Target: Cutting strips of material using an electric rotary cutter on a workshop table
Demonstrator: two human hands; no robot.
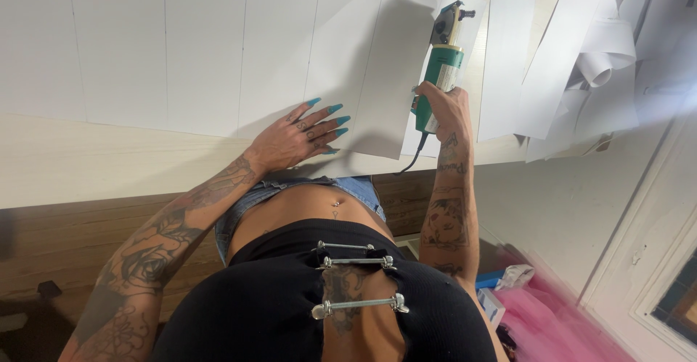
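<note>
While the left hand (pixel 301 135) lies flat and released on white sheet material (pixel 203 42), the right hand (pixel 443 104) grips a green electric cutter (pixel 439 64) — blade end resting on the sheet.

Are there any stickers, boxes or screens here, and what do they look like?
Label: pale rectangle on the green cutting tool that the right hand holds over the white sheets.
Box: small, white and blue, on the floor beside pink fabric.
Screens: none in view.

green handheld electric cutter (pixel 441 68) | upright on white sheet (pixel 392 86) | sheet flat on table, marked lines
</note>
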